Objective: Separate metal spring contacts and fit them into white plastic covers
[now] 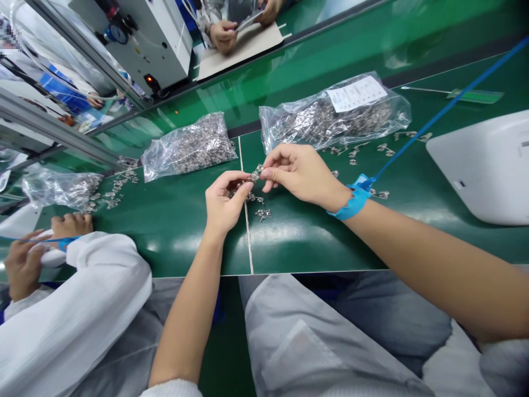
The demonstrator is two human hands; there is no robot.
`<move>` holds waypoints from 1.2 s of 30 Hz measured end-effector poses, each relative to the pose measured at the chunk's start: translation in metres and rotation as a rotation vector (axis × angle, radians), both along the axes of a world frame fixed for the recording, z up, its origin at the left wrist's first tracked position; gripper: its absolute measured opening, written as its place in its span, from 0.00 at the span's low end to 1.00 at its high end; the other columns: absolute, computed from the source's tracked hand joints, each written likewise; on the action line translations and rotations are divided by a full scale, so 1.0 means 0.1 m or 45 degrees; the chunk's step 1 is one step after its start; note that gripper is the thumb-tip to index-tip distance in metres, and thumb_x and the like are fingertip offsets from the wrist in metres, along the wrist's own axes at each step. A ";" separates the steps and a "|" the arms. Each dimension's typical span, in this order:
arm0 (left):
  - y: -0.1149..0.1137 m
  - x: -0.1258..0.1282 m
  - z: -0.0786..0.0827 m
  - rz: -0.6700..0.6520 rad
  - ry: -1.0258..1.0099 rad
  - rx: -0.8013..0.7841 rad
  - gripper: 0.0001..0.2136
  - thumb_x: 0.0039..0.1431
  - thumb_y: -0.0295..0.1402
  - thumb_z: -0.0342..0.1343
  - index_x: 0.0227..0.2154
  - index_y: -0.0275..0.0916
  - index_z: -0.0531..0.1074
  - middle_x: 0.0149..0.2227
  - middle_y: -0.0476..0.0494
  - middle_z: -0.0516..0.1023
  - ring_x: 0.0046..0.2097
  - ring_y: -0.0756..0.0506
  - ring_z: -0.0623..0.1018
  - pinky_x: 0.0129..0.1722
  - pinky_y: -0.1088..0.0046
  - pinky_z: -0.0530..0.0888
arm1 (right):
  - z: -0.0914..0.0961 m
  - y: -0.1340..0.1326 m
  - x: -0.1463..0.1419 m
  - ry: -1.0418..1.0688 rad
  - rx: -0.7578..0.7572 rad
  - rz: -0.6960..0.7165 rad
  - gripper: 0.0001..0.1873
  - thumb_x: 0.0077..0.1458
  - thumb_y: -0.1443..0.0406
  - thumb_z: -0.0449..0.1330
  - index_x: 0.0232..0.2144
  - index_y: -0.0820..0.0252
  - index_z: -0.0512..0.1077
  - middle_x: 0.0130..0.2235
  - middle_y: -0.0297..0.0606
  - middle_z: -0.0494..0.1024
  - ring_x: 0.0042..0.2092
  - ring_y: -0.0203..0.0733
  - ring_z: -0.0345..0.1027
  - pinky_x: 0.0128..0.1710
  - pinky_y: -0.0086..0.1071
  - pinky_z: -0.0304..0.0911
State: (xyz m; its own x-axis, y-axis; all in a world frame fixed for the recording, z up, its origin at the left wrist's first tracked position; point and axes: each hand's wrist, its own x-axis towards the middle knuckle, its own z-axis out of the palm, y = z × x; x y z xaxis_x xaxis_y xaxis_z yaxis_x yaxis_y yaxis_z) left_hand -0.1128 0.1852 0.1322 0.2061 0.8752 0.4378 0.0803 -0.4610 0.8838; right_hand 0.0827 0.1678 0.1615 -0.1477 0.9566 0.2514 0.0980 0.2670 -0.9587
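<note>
My left hand point(225, 201) and my right hand point(295, 172) meet above the green mat point(173, 220), both pinching small shiny metal clips point(255, 174) between fingertips. More loose clips point(261, 212) lie on the mat just under my hands. A blue wrist strap point(353, 201) circles my right wrist, its blue cord point(446, 107) running up to the right.
Two clear bags of metal clips point(188, 146) point(330, 113) lie beyond my hands, a third point(58, 187) at far left. A white housing point(487, 165) sits at right. A co-worker's white sleeve point(78, 309) and hands point(45, 242) are at left; another person's hands point(225, 33) work across the belt.
</note>
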 end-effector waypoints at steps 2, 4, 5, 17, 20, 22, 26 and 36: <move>-0.01 0.01 0.01 0.008 -0.038 0.011 0.07 0.55 0.37 0.68 0.36 0.43 0.81 0.35 0.47 0.82 0.34 0.50 0.78 0.35 0.74 0.74 | -0.03 0.02 0.01 0.058 -0.028 0.071 0.08 0.54 0.63 0.67 0.30 0.59 0.71 0.27 0.36 0.80 0.31 0.43 0.78 0.33 0.37 0.73; -0.02 0.02 0.02 0.022 -0.043 0.022 0.07 0.56 0.38 0.68 0.35 0.42 0.81 0.34 0.46 0.82 0.34 0.50 0.78 0.35 0.74 0.75 | -0.06 0.02 0.00 0.027 0.044 0.050 0.08 0.52 0.63 0.68 0.29 0.58 0.72 0.31 0.37 0.81 0.34 0.43 0.78 0.37 0.39 0.73; -0.03 0.02 0.03 0.029 -0.038 0.027 0.07 0.56 0.38 0.68 0.34 0.42 0.81 0.34 0.46 0.82 0.35 0.49 0.79 0.35 0.73 0.75 | -0.07 0.01 -0.01 -0.022 0.109 0.002 0.07 0.52 0.64 0.68 0.28 0.59 0.73 0.32 0.37 0.81 0.35 0.43 0.77 0.38 0.40 0.73; -0.02 0.01 0.00 0.015 0.035 0.151 0.07 0.59 0.39 0.66 0.37 0.43 0.80 0.37 0.46 0.80 0.39 0.48 0.78 0.40 0.70 0.74 | 0.05 -0.03 0.03 -0.352 0.396 0.003 0.10 0.58 0.62 0.64 0.42 0.59 0.76 0.39 0.40 0.80 0.38 0.41 0.72 0.38 0.36 0.66; -0.02 0.00 -0.01 -0.007 0.067 0.212 0.05 0.61 0.36 0.63 0.38 0.44 0.80 0.38 0.46 0.80 0.40 0.48 0.77 0.41 0.70 0.73 | 0.05 -0.01 0.06 -0.507 0.476 -0.012 0.04 0.58 0.65 0.63 0.33 0.60 0.77 0.35 0.38 0.79 0.36 0.40 0.69 0.40 0.36 0.64; -0.02 0.00 -0.01 -0.007 0.071 0.239 0.04 0.62 0.35 0.63 0.38 0.44 0.79 0.38 0.46 0.79 0.40 0.48 0.77 0.41 0.70 0.73 | 0.06 -0.01 0.06 -0.546 0.475 -0.014 0.03 0.58 0.67 0.62 0.33 0.59 0.76 0.34 0.37 0.79 0.35 0.40 0.69 0.39 0.36 0.63; -0.03 0.01 0.00 0.032 0.055 0.232 0.04 0.62 0.36 0.62 0.37 0.43 0.79 0.37 0.46 0.79 0.39 0.48 0.77 0.40 0.70 0.73 | 0.06 -0.01 0.07 -0.646 0.550 0.016 0.04 0.59 0.69 0.59 0.35 0.59 0.75 0.35 0.39 0.78 0.36 0.41 0.68 0.39 0.35 0.62; -0.03 0.01 -0.03 0.061 0.092 0.279 0.04 0.63 0.33 0.62 0.39 0.41 0.78 0.36 0.48 0.79 0.37 0.51 0.77 0.39 0.74 0.73 | 0.06 -0.06 0.02 -0.468 0.326 0.090 0.06 0.59 0.73 0.55 0.33 0.59 0.67 0.28 0.32 0.74 0.29 0.37 0.70 0.32 0.32 0.63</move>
State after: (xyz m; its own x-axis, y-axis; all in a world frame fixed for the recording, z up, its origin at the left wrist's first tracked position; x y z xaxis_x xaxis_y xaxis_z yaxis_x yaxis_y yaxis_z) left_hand -0.1114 0.1821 0.1297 0.2039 0.7702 0.6044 0.1660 -0.6356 0.7540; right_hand 0.0850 0.1618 0.1679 -0.3337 0.8549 0.3971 0.3924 0.5090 -0.7661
